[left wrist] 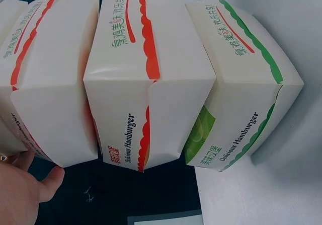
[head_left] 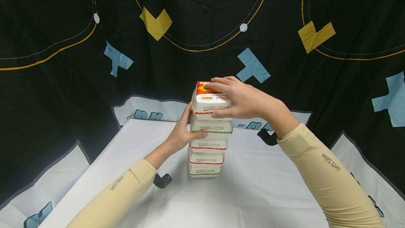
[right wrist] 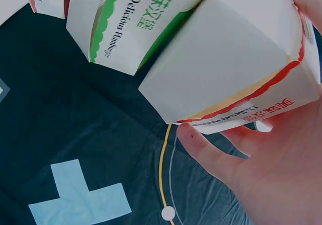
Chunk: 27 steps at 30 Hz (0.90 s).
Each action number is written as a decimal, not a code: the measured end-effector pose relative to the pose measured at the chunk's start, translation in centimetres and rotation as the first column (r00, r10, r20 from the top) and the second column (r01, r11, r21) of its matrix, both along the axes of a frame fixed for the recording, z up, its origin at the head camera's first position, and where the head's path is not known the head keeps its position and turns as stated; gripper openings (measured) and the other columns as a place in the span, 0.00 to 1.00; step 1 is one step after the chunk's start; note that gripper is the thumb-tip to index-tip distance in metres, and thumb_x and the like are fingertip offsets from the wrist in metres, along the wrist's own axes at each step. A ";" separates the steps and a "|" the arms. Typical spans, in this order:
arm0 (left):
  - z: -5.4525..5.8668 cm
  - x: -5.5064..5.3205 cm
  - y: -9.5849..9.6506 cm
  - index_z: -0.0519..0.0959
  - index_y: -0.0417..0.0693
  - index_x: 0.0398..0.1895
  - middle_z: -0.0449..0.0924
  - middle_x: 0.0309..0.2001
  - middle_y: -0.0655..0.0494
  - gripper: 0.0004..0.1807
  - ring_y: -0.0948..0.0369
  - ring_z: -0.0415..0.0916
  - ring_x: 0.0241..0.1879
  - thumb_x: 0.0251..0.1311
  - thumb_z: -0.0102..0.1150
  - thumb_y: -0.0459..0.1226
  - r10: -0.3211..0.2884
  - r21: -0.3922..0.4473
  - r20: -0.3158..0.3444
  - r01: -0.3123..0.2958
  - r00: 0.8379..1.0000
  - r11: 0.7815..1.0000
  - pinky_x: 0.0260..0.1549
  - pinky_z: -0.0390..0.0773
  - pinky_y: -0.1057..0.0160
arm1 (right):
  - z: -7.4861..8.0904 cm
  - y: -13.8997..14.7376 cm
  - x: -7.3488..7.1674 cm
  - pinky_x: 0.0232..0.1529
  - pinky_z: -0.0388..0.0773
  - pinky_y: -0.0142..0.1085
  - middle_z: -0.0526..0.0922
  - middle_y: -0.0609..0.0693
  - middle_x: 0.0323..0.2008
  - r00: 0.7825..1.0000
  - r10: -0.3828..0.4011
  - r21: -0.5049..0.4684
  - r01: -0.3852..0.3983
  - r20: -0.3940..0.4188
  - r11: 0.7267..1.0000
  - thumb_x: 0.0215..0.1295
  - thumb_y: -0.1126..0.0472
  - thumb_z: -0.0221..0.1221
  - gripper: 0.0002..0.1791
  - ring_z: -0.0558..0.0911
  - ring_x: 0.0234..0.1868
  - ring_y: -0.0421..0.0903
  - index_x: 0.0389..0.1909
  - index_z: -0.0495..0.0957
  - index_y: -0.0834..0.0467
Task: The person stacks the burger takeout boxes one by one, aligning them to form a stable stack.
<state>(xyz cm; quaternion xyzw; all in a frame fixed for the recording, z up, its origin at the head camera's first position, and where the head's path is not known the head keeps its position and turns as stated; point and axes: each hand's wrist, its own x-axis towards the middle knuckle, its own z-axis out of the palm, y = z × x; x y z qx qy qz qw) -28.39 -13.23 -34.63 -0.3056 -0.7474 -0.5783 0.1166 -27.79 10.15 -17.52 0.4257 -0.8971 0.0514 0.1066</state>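
Several white paper hamburger boxes stand in one tall stack, with red or green scalloped trim. The top hamburger box (head_left: 209,107) has an orange-red printed lid and red trim. My right hand (head_left: 245,99) holds it from the right, fingers over the lid and thumb across the front. Below it is a green-trimmed box (head_left: 212,127), steadied by my left hand (head_left: 181,134), whose thumb lies across the front near its lower edge; its other fingers are mostly hidden behind the left side. In the right wrist view, the top box (right wrist: 226,49) sits slightly askew over the green-trimmed one (right wrist: 136,21).
The stack stands on a table with a white cloth (head_left: 259,185). Behind hangs a black curtain (head_left: 196,66) with yellow and blue tape pieces. White lettered panels (head_left: 177,110) run along the table's back edge. A black wrist mount (head_left: 162,181) sits below the left wrist.
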 end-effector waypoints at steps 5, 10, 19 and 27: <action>0.0 0.0 0.0 0.42 0.74 0.79 0.63 0.70 0.59 0.56 0.58 0.63 0.66 0.56 0.72 0.44 -0.001 -0.001 0.001 0.001 1.000 1.000 0.64 0.69 0.44 | -0.1 -0.1 -0.5 0.56 0.79 0.48 0.57 0.47 0.78 1.000 -0.020 0.004 0.020 -0.005 1.000 0.59 0.32 0.63 0.46 0.56 0.75 0.52 0.77 0.59 0.39; -0.1 0.0 0.0 0.41 0.74 0.79 0.62 0.70 0.58 0.57 0.57 0.61 0.68 0.56 0.72 0.47 -0.017 0.011 -0.004 0.017 1.000 1.000 0.65 0.68 0.43 | 0.0 -0.3 -0.8 0.56 0.79 0.48 0.58 0.48 0.78 0.999 -0.033 0.008 0.033 0.000 0.999 0.60 0.34 0.64 0.46 0.57 0.75 0.52 0.77 0.59 0.39; -0.2 -0.1 -0.1 0.41 0.73 0.80 0.60 0.71 0.59 0.56 0.58 0.60 0.69 0.57 0.71 0.45 -0.023 0.014 -0.004 0.023 1.000 1.000 0.67 0.65 0.43 | 0.2 -0.4 -0.9 0.58 0.78 0.50 0.56 0.49 0.78 0.999 -0.038 0.011 0.038 0.004 0.999 0.58 0.34 0.66 0.47 0.54 0.77 0.53 0.77 0.60 0.40; -0.3 -0.3 -0.1 0.40 0.73 0.80 0.59 0.72 0.59 0.56 0.57 0.59 0.68 0.58 0.70 0.44 -0.024 0.021 0.003 0.024 1.000 1.000 0.66 0.66 0.42 | 0.2 -0.3 -0.8 0.59 0.77 0.50 0.58 0.49 0.78 1.000 -0.023 -0.002 0.023 0.001 1.000 0.58 0.35 0.67 0.47 0.55 0.76 0.53 0.77 0.60 0.41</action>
